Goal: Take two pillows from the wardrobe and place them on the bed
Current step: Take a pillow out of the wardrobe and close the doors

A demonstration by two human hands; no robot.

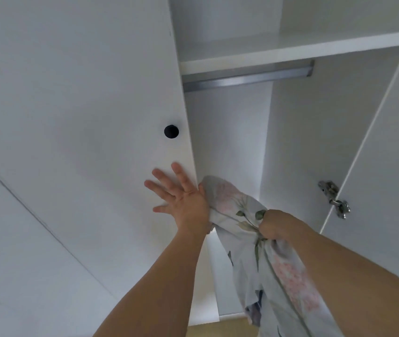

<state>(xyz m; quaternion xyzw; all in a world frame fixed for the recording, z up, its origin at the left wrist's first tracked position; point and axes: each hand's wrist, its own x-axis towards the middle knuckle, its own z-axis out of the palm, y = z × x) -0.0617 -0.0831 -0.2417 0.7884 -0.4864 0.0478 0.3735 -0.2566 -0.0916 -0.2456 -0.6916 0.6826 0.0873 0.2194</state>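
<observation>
Pillow (261, 242), floral print, unlabelled

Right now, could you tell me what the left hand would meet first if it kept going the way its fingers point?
Most likely the closed white wardrobe door: the left hand is spread open right at its face, fingers angled up-left, below the black knob. Whether it already touches is unclear.

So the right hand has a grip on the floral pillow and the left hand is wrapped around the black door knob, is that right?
Not quite. In the head view the left hand is open, fingers spread against the white door below the black knob, not touching it. The right hand does have a grip on the floral pillow.
</observation>
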